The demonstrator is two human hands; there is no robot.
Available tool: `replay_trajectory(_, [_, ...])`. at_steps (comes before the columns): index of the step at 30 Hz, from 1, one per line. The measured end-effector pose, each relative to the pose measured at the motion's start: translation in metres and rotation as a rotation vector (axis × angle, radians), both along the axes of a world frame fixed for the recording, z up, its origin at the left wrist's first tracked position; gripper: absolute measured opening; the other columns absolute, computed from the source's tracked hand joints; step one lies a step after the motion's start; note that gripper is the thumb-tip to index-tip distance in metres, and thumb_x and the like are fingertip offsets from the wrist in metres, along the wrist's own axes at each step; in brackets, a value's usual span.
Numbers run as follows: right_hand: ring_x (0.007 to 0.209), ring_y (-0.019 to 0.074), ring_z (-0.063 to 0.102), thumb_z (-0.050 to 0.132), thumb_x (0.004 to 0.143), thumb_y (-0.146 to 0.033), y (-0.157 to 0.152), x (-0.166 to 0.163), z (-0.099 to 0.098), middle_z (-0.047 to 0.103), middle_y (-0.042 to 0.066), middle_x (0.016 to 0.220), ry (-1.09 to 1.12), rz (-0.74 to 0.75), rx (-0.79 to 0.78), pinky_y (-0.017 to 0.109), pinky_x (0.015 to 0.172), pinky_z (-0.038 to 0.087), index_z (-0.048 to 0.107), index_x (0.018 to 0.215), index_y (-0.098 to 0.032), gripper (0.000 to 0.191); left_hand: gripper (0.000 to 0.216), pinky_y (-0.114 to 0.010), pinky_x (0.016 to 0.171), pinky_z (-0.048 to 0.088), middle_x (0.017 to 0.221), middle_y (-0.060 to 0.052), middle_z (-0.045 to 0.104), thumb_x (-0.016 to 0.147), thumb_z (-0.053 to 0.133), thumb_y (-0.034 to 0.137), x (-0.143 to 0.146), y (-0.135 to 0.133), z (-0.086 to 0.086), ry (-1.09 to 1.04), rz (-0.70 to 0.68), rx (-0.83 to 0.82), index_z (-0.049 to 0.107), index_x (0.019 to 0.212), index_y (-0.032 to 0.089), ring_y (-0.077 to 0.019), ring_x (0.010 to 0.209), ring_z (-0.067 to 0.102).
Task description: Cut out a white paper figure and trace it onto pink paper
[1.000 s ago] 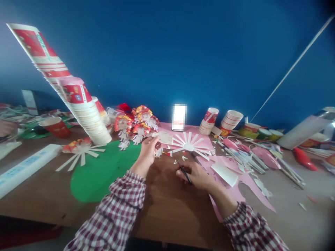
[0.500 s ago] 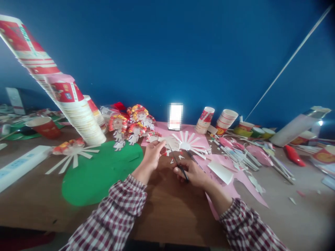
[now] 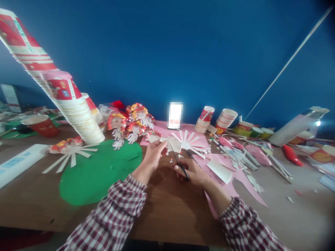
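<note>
My left hand [image 3: 154, 155] is closed in a pinch on a white paper cutout [image 3: 171, 143] held just above the brown table [image 3: 167, 205]. My right hand [image 3: 192, 172] grips black scissors [image 3: 178, 161], whose blades point up into the cutout's edge. Small white paper scraps [image 3: 180, 156] lie on the table between my hands. Both sleeves are red and white plaid.
A green paper oval [image 3: 96, 172] lies left of my hands, pink paper [image 3: 230, 184] to the right. A leaning stack of paper cups [image 3: 65, 101], paper dolls [image 3: 131, 125], a cut cup fan [image 3: 187, 143], more cups [image 3: 226, 120] and strips [image 3: 248, 157] crowd the back.
My left hand and the cutout shifted right toward the scissors, and the blades rose to meet the paper. The view drifted slightly.
</note>
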State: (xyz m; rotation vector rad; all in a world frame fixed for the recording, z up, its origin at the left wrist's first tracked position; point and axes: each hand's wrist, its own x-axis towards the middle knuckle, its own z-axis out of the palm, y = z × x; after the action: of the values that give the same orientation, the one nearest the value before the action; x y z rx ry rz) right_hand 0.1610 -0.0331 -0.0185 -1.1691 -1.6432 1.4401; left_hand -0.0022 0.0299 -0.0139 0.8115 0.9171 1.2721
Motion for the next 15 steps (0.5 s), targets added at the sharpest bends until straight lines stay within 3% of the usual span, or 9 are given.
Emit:
replay_trajectory(4, [0.044,0.0096,0.052,0.061,0.077,-0.041,0.0004,0.0,0.0,0.056,-0.003,0.054,-0.01,0.004,0.006,0.019,0.043,0.041,0.061,0.082,-0.018,0.023,0.024,-0.02,0.056,0.043,0.065,-0.002,0.062,0.06,0.074,0.033,0.0006,0.0006,-0.0027,0.015,-0.012,0.016,0.064,0.067,0.013,-0.0078,0.056,0.053])
replay_trajectory(15, [0.046,0.0086,0.051,0.062,0.077,-0.04,0.0026,0.0011,-0.003,0.055,-0.003,0.055,-0.052,0.014,0.005,0.017,0.043,0.04,0.06,0.087,-0.016,0.027,0.025,-0.022,0.056,0.042,0.062,-0.002,0.059,0.059,0.074,0.033,0.0019,0.0011,-0.0045,0.023,-0.01,0.021,0.063,0.064,0.011,-0.0085,0.057,0.051])
